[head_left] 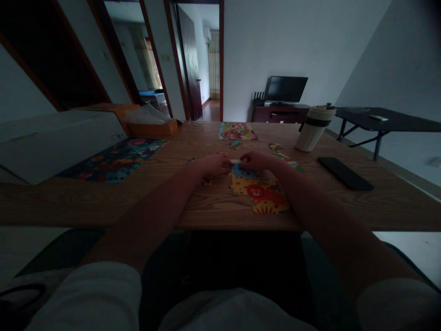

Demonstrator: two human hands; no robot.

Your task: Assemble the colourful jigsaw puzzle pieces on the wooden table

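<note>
A partly joined jigsaw puzzle (241, 185) lies on the wooden table in front of me, with a red lion on yellow in its lower right part and blue pieces (245, 172) along its top. My left hand (216, 164) is closed in a pinch at the top left corner of the puzzle. Facing it, my right hand (257, 161) bends its fingers down onto the top edge. A pale-edged puzzle piece (236, 162) shows between both sets of fingertips, mostly hidden by them. Loose pieces (206, 182) lie beside and under my left hand.
More loose pieces (236, 145) lie beyond my hands, others (276, 147) to the right. A colourful picture sheet (237, 131) is at the far edge. A tumbler (315, 128) and a black phone (345, 173) stand right; a dark picture mat (120, 161), white box (62, 142) and orange box (151, 127) left.
</note>
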